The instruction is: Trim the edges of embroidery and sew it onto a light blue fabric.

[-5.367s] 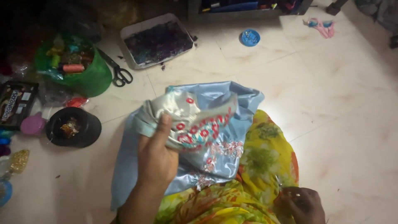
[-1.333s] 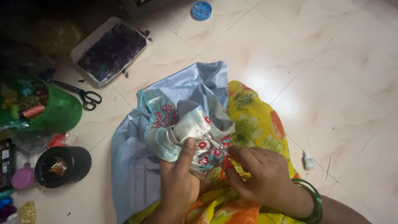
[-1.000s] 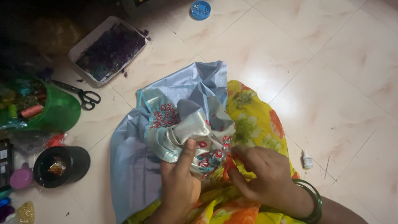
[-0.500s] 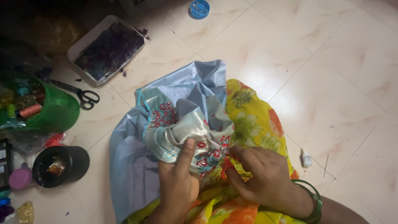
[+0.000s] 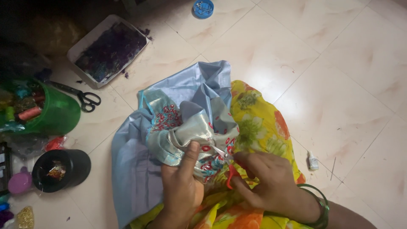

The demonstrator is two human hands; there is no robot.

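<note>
Far left of the hands: green tub (image 5: 59,115) w/ thread spools, black round pot (image 5: 70,167) just below it, black scissors (image 5: 80,96) on the floor betw. tub & white tray (image 5: 80,46) of dark purple bits. Left hand (image 5: 182,188) closed on the silvery embroidered cloth (image 5: 199,131), thumb pressing a fold flat. Pale blue fabric (image 5: 131,169) spreads under & left of it. Right hand (image 5: 271,182) just beside, fingers curled round small red-handled snips (image 5: 227,167), blades at the cloth. Bunched folds hide the tip. Yellow floral garment (image 5: 258,123) under the right hand. Right of it, small white bottle (image 5: 313,161) on tile. Blue round lid (image 5: 203,7) far up top.
</note>
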